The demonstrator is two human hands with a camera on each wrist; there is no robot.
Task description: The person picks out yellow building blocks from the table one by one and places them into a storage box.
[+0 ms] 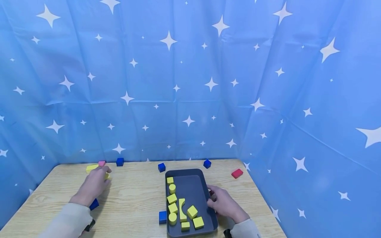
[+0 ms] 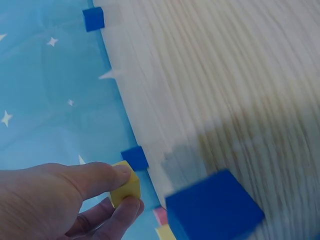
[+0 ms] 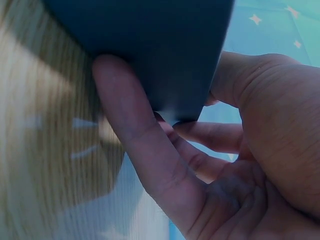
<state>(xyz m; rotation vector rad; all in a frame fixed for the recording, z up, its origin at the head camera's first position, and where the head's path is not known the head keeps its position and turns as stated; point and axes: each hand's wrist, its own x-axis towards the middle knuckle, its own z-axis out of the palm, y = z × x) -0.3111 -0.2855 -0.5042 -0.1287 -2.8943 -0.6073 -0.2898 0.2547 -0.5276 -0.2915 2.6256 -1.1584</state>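
My left hand [image 1: 90, 186] is at the left of the table, pinching a small yellow block [image 2: 126, 194] between thumb and fingers in the left wrist view. Behind it in the head view are another yellow block [image 1: 91, 168] and a pink block [image 1: 102, 163]. My right hand [image 1: 224, 202] grips the right side of a dark grey tray [image 1: 191, 186]. The right wrist view shows its fingers [image 3: 132, 110] curled about the tray's outer wall. Yellow blocks lie mostly along the tray's left and near sides: cubes, cylinders and an arch-shaped piece [image 1: 181, 211].
Blue cubes [image 1: 120, 162] sit along the table's back edge. One blue block [image 1: 162, 217] stands beside the tray's left wall, another [image 1: 94, 204] beside my left wrist. A red block [image 1: 237, 173] lies at the back right. A star-patterned blue curtain [image 1: 178, 82] borders the table.
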